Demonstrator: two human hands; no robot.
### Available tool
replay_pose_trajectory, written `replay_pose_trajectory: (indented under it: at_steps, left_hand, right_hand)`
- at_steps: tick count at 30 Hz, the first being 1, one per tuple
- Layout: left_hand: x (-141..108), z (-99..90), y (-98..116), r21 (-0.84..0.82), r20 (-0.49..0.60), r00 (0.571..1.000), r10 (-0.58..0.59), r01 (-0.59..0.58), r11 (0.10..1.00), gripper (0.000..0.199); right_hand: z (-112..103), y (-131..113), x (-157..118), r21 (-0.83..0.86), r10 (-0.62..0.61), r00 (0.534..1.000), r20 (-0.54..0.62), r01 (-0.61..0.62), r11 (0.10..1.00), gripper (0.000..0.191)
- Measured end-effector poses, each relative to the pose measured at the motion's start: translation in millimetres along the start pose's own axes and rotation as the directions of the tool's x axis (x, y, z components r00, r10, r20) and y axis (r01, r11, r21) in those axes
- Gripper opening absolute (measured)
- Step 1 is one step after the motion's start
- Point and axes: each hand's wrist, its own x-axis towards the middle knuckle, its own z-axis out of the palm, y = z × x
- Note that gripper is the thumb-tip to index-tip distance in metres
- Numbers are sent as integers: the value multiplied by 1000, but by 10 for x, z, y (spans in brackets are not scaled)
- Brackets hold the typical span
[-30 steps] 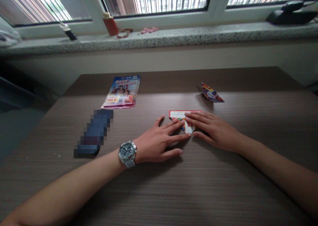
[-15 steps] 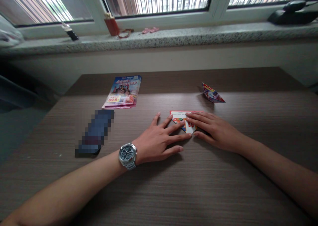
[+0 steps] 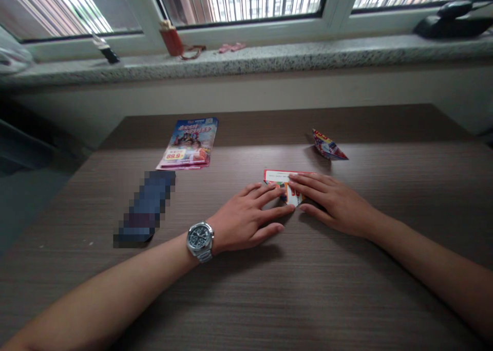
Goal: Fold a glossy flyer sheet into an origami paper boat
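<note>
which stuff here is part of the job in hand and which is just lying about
Job in hand:
- folded paper, under fingers of the left hand and right hand

Lying about:
- flyer stack and small folded piece, both possibly related
- pixelated dark object
- on the sill: reddish case, pink item, black device

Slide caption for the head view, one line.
Left hand and right hand flat on a folded sheet, a second folded piece beyond.
</note>
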Motion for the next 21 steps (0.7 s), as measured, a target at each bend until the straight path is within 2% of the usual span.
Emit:
replay_pose_trajectory:
  at_steps: [8, 12, 21]
  left_hand:
    - [19, -57, -6, -25, 23, 1000, 12, -12, 1000, 55]
    - [7, -61, 8, -9, 7, 1000, -3, 3, 1000, 55]
    - [-4, -103, 9, 30, 41, 999, -26, 25, 999, 49]
  right_hand:
    - [14, 9, -12, 0, 5, 1000, 10, -5, 1000, 55]
    - [17, 6, -9, -7, 1, 1000, 16, 0, 1000, 55]
    - [18, 8, -11, -21, 3, 1000, 26, -2, 1000, 54]
